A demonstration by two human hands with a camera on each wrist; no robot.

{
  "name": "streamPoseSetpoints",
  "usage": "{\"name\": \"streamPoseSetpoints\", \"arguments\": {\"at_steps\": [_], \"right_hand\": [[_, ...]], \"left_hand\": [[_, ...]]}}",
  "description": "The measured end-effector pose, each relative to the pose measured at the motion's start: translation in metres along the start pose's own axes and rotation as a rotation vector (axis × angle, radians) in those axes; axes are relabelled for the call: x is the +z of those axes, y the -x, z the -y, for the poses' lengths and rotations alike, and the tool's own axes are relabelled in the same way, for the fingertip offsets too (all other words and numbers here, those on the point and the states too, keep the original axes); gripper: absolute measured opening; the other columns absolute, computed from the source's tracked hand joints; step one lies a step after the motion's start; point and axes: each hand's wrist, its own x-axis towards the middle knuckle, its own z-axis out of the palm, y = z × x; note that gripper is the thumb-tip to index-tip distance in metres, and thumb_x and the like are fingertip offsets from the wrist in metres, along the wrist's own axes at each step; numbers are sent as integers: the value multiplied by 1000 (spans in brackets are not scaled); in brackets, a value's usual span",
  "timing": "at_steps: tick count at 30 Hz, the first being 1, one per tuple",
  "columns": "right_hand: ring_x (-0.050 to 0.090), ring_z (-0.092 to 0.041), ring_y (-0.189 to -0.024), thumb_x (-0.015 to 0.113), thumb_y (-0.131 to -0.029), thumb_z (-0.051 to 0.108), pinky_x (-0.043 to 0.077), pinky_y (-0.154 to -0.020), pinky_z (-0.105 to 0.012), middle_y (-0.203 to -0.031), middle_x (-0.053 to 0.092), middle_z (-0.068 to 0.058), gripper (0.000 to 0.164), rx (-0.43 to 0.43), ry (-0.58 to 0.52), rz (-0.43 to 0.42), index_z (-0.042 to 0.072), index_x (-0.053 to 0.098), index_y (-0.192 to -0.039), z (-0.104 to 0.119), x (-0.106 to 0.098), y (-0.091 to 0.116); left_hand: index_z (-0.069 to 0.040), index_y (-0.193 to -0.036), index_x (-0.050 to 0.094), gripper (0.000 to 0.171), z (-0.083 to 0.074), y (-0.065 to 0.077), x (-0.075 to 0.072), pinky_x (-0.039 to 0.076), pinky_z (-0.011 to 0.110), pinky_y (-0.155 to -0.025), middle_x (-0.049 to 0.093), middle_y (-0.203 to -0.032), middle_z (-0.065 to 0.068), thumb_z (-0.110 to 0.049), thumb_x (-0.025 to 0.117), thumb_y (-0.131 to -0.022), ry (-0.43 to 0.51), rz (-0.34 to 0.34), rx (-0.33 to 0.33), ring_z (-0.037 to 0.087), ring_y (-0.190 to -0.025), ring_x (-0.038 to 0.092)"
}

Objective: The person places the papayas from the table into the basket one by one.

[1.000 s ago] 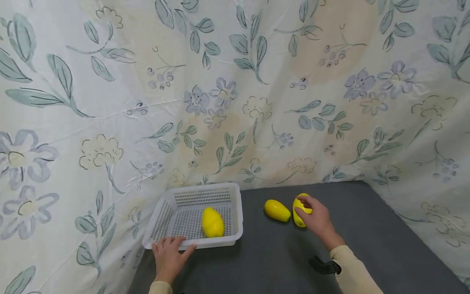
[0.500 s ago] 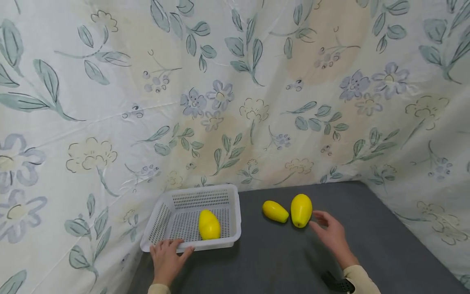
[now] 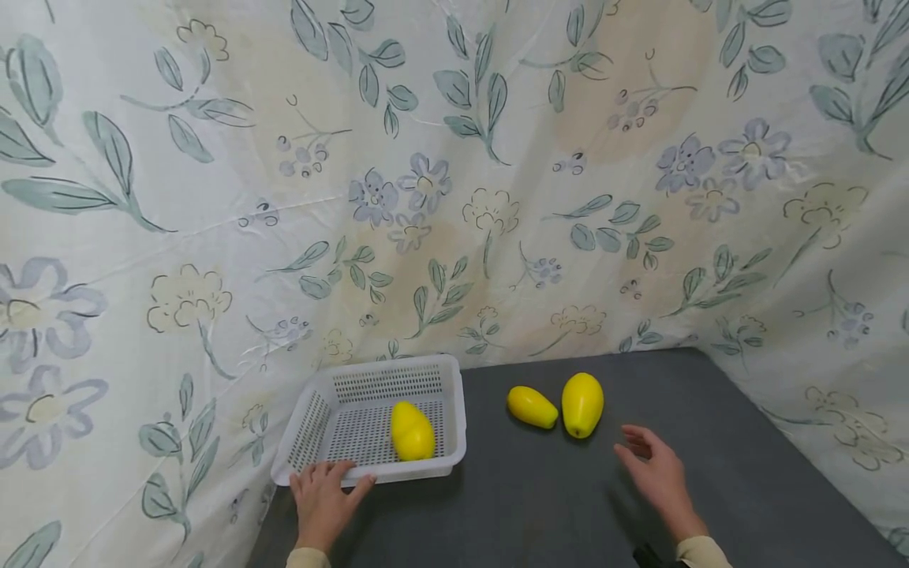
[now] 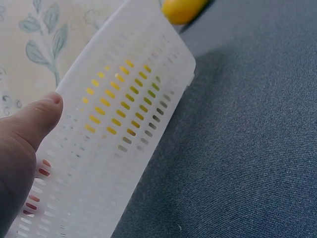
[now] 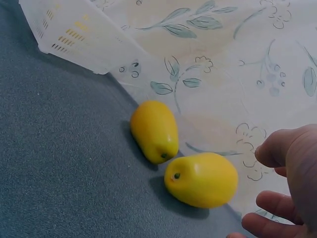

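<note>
My left hand (image 3: pixel 323 501) grips the near rim of a white perforated plastic basket (image 3: pixel 457 418). In the left wrist view the thumb (image 4: pixel 42 116) lies at the rim, and reddish fingers show through the slots. Inside the basket is a yellow, mango-like fruit (image 3: pixel 413 431), narrower at its far end; a crease across it leaves unclear whether it is one piece. Two more yellow mango-like fruits lie on the table, a smaller one (image 3: pixel 532 407) and a larger one (image 3: pixel 582 405). To their right my right hand (image 3: pixel 656 469) holds nothing, its fingers loosely bent and apart from the fruits.
The dark grey tabletop (image 3: pixel 525 505) runs under everything. A flower-printed cloth (image 3: pixel 454 237) hangs right behind the table's far edge and along both sides. A dark strap (image 3: pixel 652 557) shows by the right cuff.
My right hand has drawn away from the larger fruit, rightward and nearer to me. The fruit in the basket has rocked slightly. My left hand keeps its place on the rim.
</note>
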Motion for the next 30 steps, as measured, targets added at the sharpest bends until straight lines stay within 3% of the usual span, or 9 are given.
{"name": "streamPoseSetpoints", "arguments": {"at_steps": [11,20,30], "right_hand": [[61,-46,-121,64,-99,25,57,-85,-52,-139,58,-29,49,-24,30,-62,1,54,-141,-1,6,1],[60,-46,-123,62,-100,27,57,-87,-52,-141,56,-29,50,7,3,-55,2,52,-142,2,7,-3],[59,-47,-124,62,-101,23,56,-89,-54,-142,55,-29,48,-18,4,-82,2,52,-142,6,4,-3]], "left_hand": [[-6,-110,75,53,4,-5,2,17,72,-109,67,-112,22,-51,79,-82,7,-19,12,49,-120,47],[-6,-110,75,53,5,-7,5,14,76,-112,66,-113,22,-51,79,-82,18,-15,1,50,-123,46],[-5,-111,74,54,4,-6,4,14,75,-112,65,-113,22,-51,78,-83,5,-15,-4,49,-124,45]]}}
